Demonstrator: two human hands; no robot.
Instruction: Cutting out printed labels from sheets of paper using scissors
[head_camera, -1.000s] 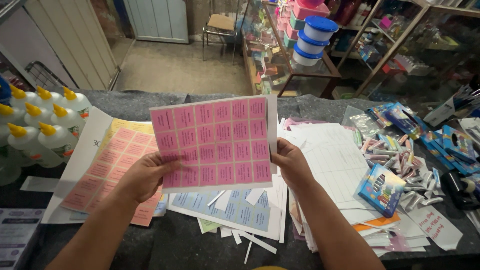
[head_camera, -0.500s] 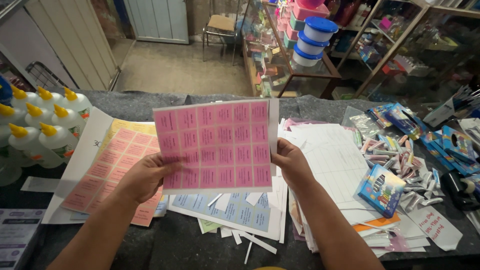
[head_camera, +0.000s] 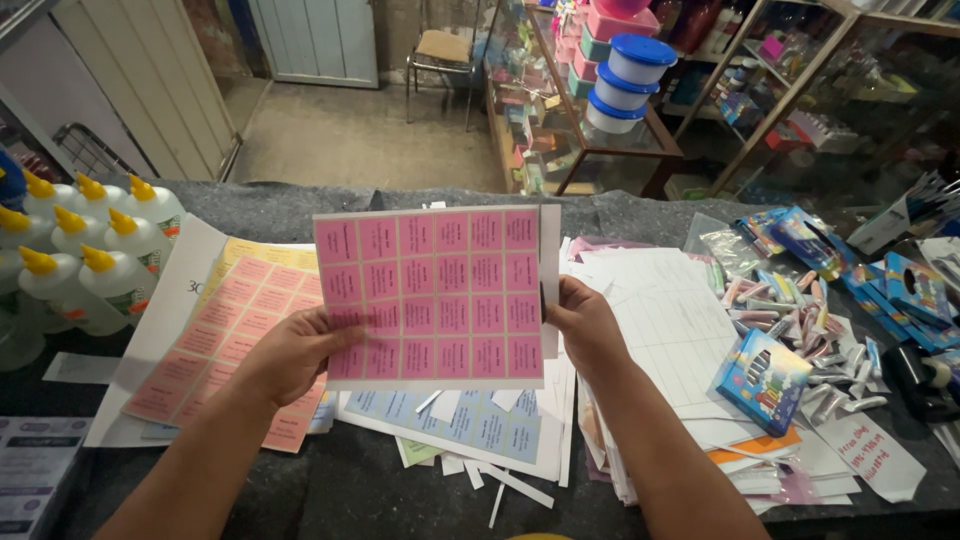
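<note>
Above the counter (head_camera: 330, 505), left hand (head_camera: 290, 355) and right hand (head_camera: 588, 328) grip a pink label sheet (head_camera: 432, 295).

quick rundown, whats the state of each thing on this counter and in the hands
pink label sheet: held up off the counter, facing the camera
left hand: gripping the sheet's lower left edge
right hand: gripping its right edge
blue label sheet: flat on the counter
orange label sheet: flat
glue bottles: upright, capped
stacked tubs: lidded

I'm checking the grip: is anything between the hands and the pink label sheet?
Nothing visible. The left hand grips the pink label sheet at its lower left edge, the right hand at its right edge. Both touch it directly, and it is held clear above the papers on the counter.
</note>
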